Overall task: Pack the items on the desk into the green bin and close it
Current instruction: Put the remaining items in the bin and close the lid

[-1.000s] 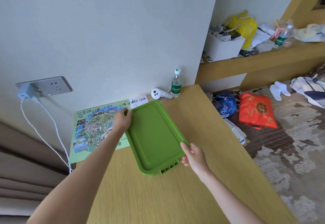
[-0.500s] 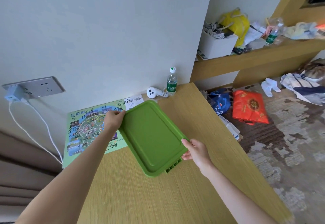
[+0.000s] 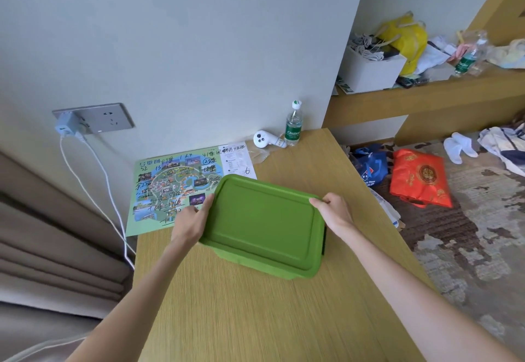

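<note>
The green bin point(image 3: 262, 225) sits in the middle of the wooden desk point(image 3: 255, 319) with its flat green lid on top. My left hand point(image 3: 193, 219) grips the lid's left edge, fingers curled over the rim. On the right edge my right hand point(image 3: 333, 211) holds the lid the same way. The bin's dark side wall shows just below my right hand. What lies inside is hidden by the lid.
A colourful map sheet point(image 3: 170, 188) and a white paper slip point(image 3: 237, 157) lie behind the bin. A white handheld device point(image 3: 265, 139) and a water bottle point(image 3: 293, 125) stand by the wall. A charger cable point(image 3: 93, 179) hangs at left. Bags litter the floor at right.
The bin with its lid has turned from a slanted, end-on position to lying broadside in front of me. My hands have shifted from its far-left and near-right corners to its left and right edges.
</note>
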